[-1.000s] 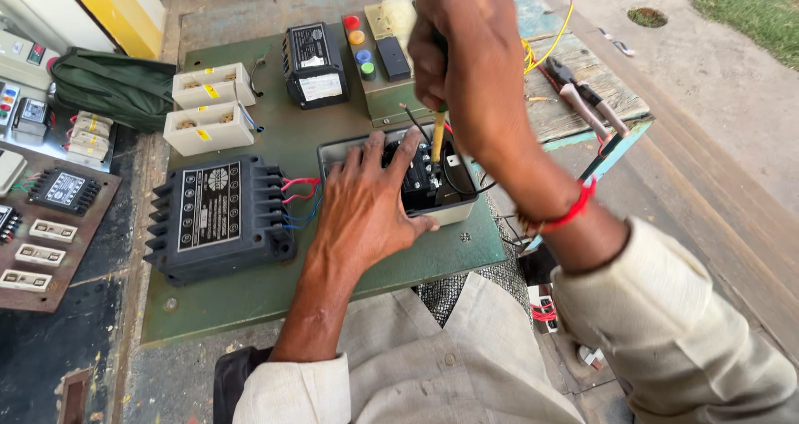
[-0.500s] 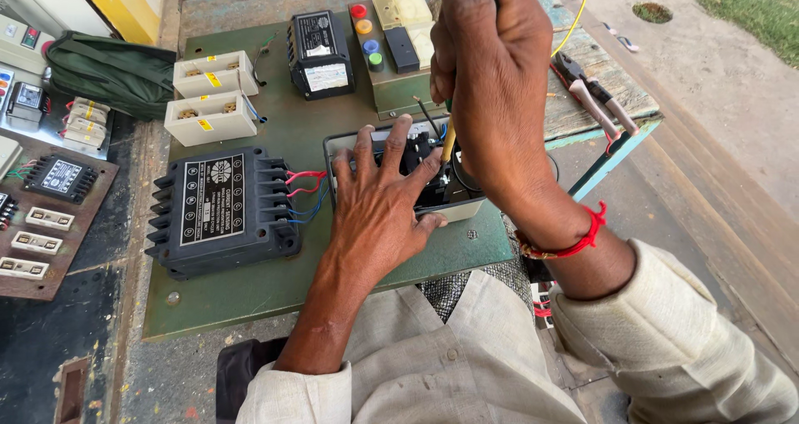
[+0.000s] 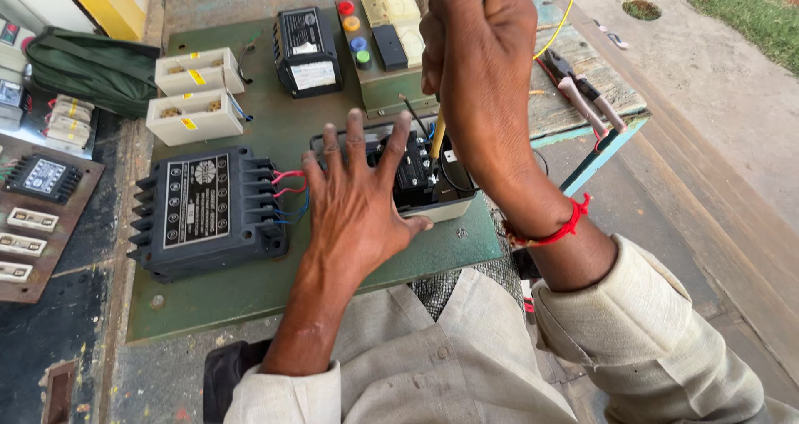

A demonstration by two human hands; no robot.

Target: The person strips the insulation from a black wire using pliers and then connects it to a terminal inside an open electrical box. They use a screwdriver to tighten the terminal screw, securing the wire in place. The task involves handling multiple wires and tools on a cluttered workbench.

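Under the left hand (image 3: 354, 203), half-hidden black switch box (image 3: 416, 170)

Green bag (image 3: 91, 70), pliers (image 3: 583, 95), two white fuse blocks (image 3: 193, 95)

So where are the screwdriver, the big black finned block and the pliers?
screwdriver (image 3: 437, 137): head view, on the yellow shaft below the right fist.
big black finned block (image 3: 208, 210): head view, on its top face beside the label.
pliers (image 3: 583, 95): head view, on the pink handles at the board's right edge.
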